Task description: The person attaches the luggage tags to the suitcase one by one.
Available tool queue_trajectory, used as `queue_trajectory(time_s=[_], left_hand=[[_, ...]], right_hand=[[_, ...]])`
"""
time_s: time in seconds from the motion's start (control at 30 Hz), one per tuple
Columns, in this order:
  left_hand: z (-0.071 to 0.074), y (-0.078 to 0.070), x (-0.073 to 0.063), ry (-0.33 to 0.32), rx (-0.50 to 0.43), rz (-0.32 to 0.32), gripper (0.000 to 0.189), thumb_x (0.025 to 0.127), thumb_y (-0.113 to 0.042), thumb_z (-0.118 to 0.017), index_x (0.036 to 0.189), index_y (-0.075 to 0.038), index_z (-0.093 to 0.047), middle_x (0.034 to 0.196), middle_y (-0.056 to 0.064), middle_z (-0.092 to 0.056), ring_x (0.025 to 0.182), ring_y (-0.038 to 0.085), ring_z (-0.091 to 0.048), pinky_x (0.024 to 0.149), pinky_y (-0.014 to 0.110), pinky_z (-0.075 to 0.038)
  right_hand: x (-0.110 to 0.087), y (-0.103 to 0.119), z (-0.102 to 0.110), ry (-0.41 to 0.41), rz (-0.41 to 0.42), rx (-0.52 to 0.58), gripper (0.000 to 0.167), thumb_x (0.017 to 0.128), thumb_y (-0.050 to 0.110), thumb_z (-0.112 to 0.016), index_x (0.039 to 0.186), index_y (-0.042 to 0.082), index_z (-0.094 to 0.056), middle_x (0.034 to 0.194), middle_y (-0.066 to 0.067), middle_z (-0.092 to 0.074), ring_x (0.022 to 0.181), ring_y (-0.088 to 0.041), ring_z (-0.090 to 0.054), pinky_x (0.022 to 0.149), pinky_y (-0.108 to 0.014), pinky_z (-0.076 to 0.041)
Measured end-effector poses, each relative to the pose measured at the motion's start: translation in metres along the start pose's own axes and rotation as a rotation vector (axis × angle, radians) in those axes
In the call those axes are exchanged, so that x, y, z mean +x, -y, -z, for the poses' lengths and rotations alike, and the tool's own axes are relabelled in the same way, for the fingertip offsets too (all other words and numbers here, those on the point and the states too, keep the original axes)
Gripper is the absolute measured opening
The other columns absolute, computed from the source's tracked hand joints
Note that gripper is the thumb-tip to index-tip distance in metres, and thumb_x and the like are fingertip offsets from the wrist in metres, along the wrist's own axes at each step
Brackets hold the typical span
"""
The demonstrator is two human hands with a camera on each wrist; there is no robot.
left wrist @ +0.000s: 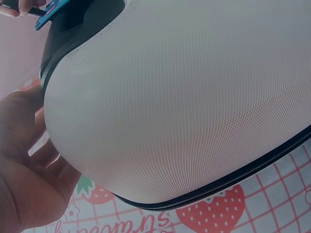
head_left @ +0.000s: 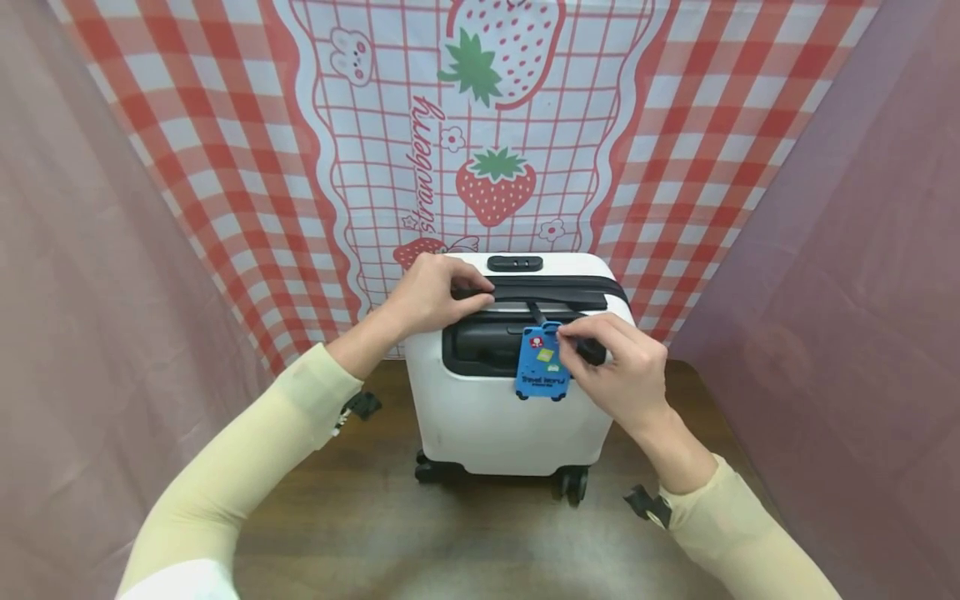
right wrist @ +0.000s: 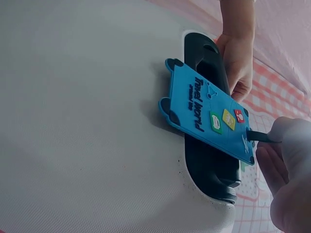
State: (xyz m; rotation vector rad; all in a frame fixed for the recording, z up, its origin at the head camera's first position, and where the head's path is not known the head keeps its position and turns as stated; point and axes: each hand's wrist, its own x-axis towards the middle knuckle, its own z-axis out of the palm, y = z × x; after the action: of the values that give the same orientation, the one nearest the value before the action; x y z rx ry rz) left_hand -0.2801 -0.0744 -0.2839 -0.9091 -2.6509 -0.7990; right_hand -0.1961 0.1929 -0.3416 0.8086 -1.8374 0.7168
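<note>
A white hard-shell suitcase (head_left: 517,429) stands upright, its black top carry handle (head_left: 558,296) facing up. My left hand (head_left: 435,292) grips the left end of that handle between thumb and fingers; in the left wrist view the suitcase's corner partly hides the fingers. Over the black recess on the front hangs a blue suitcase-shaped luggage tag (head_left: 536,358) lettered "Travel World". A black strap (head_left: 537,313) runs from the tag up to the handle. My right hand (head_left: 626,362) is at the tag's top right, pinching the dark strap end (right wrist: 262,136) between thumb and fingers.
A black combination lock (head_left: 515,263) sits behind the handle. Black wheels (head_left: 576,483) rest on the brown wooden surface (head_left: 450,542). Behind hangs a strawberry-print checked cloth (head_left: 495,192), with pinkish drapes (head_left: 840,292) on both sides.
</note>
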Motion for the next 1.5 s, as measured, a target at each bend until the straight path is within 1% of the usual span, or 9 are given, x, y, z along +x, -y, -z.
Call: queue_trajectory(time_s=[0.33, 0.53, 0.57, 0.63, 0.73, 0.83, 1.1, 1.3, 1.5], left_hand=[[0.000, 0.000, -0.001, -0.002, 0.002, 0.001, 0.021, 0.096, -0.029, -0.082, 0.113, -0.016, -0.084, 0.110, 0.001, -0.083, 0.098, 0.015, -0.077, 0.094, 0.036, -0.062], [-0.001, 0.002, -0.002, -0.012, 0.015, 0.000, 0.022, 0.096, -0.030, -0.081, 0.114, -0.017, -0.084, 0.112, 0.001, -0.083, 0.101, 0.016, -0.077, 0.096, 0.037, -0.061], [-0.001, 0.002, -0.002, -0.013, 0.018, 0.002, 0.022, 0.096, -0.030, -0.081, 0.114, -0.017, -0.084, 0.112, 0.001, -0.083, 0.101, 0.016, -0.077, 0.096, 0.037, -0.061], [-0.002, 0.003, -0.002, -0.015, 0.021, 0.003, 0.022, 0.096, -0.030, -0.081, 0.114, -0.017, -0.084, 0.111, 0.001, -0.083, 0.102, 0.017, -0.077, 0.096, 0.037, -0.061], [-0.002, 0.003, -0.001, -0.018, 0.025, 0.001, 0.022, 0.096, -0.031, -0.081, 0.113, -0.018, -0.084, 0.111, 0.000, -0.083, 0.102, 0.016, -0.077, 0.096, 0.038, -0.061], [-0.002, 0.003, -0.001, -0.016, 0.032, 0.000, 0.022, 0.096, -0.032, -0.081, 0.113, -0.019, -0.084, 0.111, 0.000, -0.083, 0.101, 0.016, -0.077, 0.095, 0.038, -0.061], [-0.002, 0.001, -0.002, -0.018, 0.029, 0.009, 0.022, 0.096, -0.032, -0.081, 0.113, -0.019, -0.084, 0.110, -0.001, -0.083, 0.101, 0.016, -0.077, 0.094, 0.038, -0.061], [-0.002, 0.000, -0.002, -0.019, 0.031, 0.008, 0.022, 0.096, -0.032, -0.081, 0.113, -0.019, -0.084, 0.110, -0.001, -0.083, 0.100, 0.016, -0.077, 0.094, 0.038, -0.061], [-0.003, 0.001, -0.002, -0.013, 0.031, 0.029, 0.023, 0.096, -0.033, -0.080, 0.115, -0.019, -0.084, 0.113, 0.000, -0.083, 0.103, 0.017, -0.076, 0.096, 0.038, -0.060]], right_hand=[[0.008, -0.001, -0.003, 0.026, -0.031, -0.015, 0.018, 0.081, 0.002, -0.086, 0.099, 0.002, -0.081, 0.092, -0.011, -0.081, 0.085, -0.025, -0.079, 0.090, -0.016, -0.058], [0.018, -0.003, -0.003, 0.082, -0.070, 0.004, 0.021, 0.079, -0.001, -0.087, 0.098, 0.003, -0.081, 0.091, -0.011, -0.080, 0.085, -0.027, -0.078, 0.096, -0.002, -0.046], [0.020, -0.004, -0.003, 0.094, -0.072, 0.001, 0.021, 0.079, -0.001, -0.087, 0.099, 0.003, -0.081, 0.091, -0.011, -0.080, 0.085, -0.027, -0.078, 0.095, -0.002, -0.047], [0.024, -0.005, -0.002, 0.119, -0.066, -0.020, 0.020, 0.081, 0.001, -0.088, 0.099, 0.004, -0.080, 0.092, -0.010, -0.081, 0.086, -0.025, -0.078, 0.093, -0.008, -0.052], [0.028, -0.008, -0.002, 0.138, -0.057, -0.043, 0.019, 0.082, 0.002, -0.088, 0.100, 0.004, -0.080, 0.094, -0.009, -0.081, 0.087, -0.022, -0.079, 0.086, -0.023, -0.062], [0.031, -0.010, -0.002, 0.151, -0.054, -0.055, 0.018, 0.083, 0.002, -0.088, 0.100, 0.004, -0.080, 0.094, -0.009, -0.081, 0.086, -0.020, -0.078, 0.082, -0.033, -0.065], [0.034, -0.010, -0.004, 0.197, -0.063, -0.062, 0.020, 0.084, 0.004, -0.088, 0.101, 0.003, -0.079, 0.095, -0.010, -0.081, 0.088, -0.021, -0.079, 0.081, -0.041, -0.066], [0.034, -0.009, -0.003, 0.223, -0.056, -0.057, 0.019, 0.084, 0.005, -0.088, 0.100, 0.004, -0.078, 0.096, -0.010, -0.080, 0.091, -0.023, -0.079, 0.084, -0.042, -0.066], [0.033, -0.009, -0.002, 0.257, -0.026, -0.045, 0.019, 0.083, 0.004, -0.089, 0.099, 0.006, -0.078, 0.095, -0.008, -0.079, 0.091, -0.022, -0.077, 0.085, -0.042, -0.066]])
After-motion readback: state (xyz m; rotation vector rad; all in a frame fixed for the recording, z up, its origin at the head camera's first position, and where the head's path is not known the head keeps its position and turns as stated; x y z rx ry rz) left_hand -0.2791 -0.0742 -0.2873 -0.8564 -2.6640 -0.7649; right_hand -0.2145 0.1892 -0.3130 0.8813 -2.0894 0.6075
